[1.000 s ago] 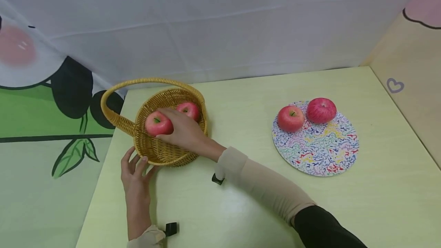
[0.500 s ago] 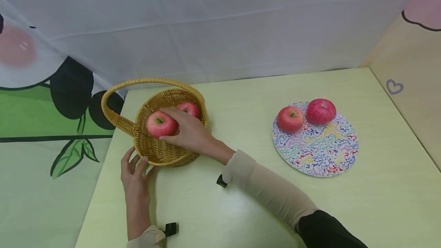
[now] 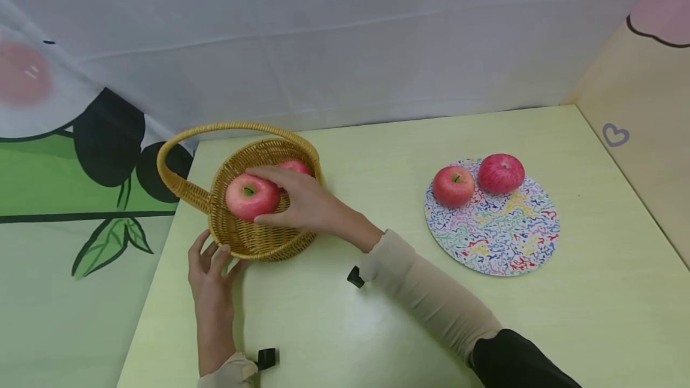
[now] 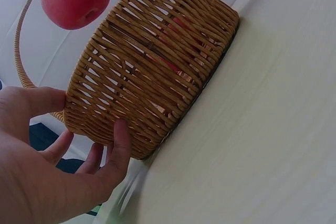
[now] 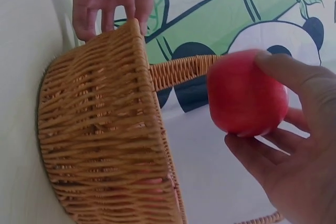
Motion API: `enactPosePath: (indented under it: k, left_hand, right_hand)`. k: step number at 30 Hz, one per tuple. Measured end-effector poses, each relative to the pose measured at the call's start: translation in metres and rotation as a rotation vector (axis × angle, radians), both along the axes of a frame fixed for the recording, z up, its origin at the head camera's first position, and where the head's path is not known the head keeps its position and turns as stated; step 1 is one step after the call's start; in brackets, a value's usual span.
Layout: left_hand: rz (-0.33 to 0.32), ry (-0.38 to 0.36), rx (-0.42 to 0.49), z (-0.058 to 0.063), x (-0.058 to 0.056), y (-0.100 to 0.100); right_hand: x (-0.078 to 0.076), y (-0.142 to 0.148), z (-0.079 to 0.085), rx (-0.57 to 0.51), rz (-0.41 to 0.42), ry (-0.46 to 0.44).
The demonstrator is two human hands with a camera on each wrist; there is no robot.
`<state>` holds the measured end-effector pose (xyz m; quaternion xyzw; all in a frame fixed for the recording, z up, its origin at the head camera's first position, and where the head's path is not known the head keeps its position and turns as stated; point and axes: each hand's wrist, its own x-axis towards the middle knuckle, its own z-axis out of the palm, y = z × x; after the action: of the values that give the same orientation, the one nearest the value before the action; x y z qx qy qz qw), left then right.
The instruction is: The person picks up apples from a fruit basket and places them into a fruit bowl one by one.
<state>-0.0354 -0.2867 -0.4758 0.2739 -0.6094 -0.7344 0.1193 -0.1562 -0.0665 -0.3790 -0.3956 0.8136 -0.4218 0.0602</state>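
Note:
My right hand (image 3: 309, 202) holds a red apple (image 3: 252, 197) between thumb and fingers, above the open top of a wicker basket (image 3: 259, 244). In the right wrist view the held apple (image 5: 247, 94) is raised clear of the rim. Another apple (image 3: 296, 166) lies in the basket, partly hidden by the right hand; red shows through the weave in the left wrist view. My left hand (image 3: 210, 283) grips the near left side of the basket, thumb and fingers against the wicker (image 4: 136, 66). The arched handle (image 3: 237, 127) tilts toward the back left.
To the right lies a round plate with a colourful squiggle pattern (image 3: 507, 238). Two apples sit on its far part, one at the left (image 3: 454, 186) and one farther back (image 3: 501, 173). A pale cloth wall (image 3: 345, 64) stands behind the table (image 3: 377, 166).
My right hand has lifted the apple, which looks larger now, and its forearm has shifted slightly right. My left hand, the basket and the plate have stayed in place.

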Motion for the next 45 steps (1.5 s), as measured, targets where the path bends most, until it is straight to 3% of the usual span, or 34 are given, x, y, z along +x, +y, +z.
enactPosePath:
  k: [10, 14, 26, 30, 37, 45]
  left_hand:
    - [-0.006, -0.001, 0.008, 0.000, 0.000, 0.000]
    - [0.002, 0.003, 0.006, 0.000, -0.001, 0.000]
    - [0.006, 0.011, 0.017, 0.001, -0.002, 0.001]
    - [0.008, 0.009, 0.021, 0.000, -0.001, 0.000]
    - [0.001, 0.004, 0.012, -0.001, 0.000, 0.000]
    - [0.007, 0.025, 0.006, -0.001, 0.001, 0.000]
  right_hand:
    - [-0.006, 0.024, 0.000, -0.114, 0.152, -0.137]
    - [-0.006, 0.032, 0.003, -0.122, 0.179, -0.123]
    - [-0.007, 0.056, 0.003, -0.094, 0.176, 0.000]
    - [-0.007, 0.064, 0.003, -0.122, 0.178, -0.004]
    - [-0.003, 0.082, 0.000, -0.181, 0.155, -0.098]
    - [0.002, 0.100, 0.000, -0.191, 0.108, -0.077]
